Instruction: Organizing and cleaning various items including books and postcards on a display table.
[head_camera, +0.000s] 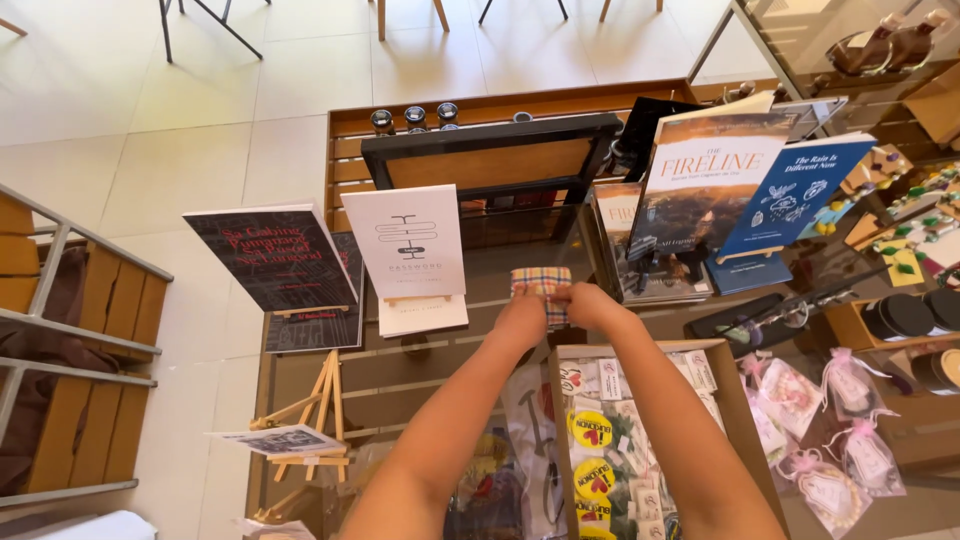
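Hands, left (522, 318) and right (586, 302), pinch plaid pouch (540, 283) beside white book (405, 240).

woven plaid cloth pouch (541, 288), slatted wood table (400, 378)

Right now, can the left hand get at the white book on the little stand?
Probably yes. The left hand grips the plaid cloth item together with the right hand; the white book stands just left of it with nothing between, though the hand is occupied.
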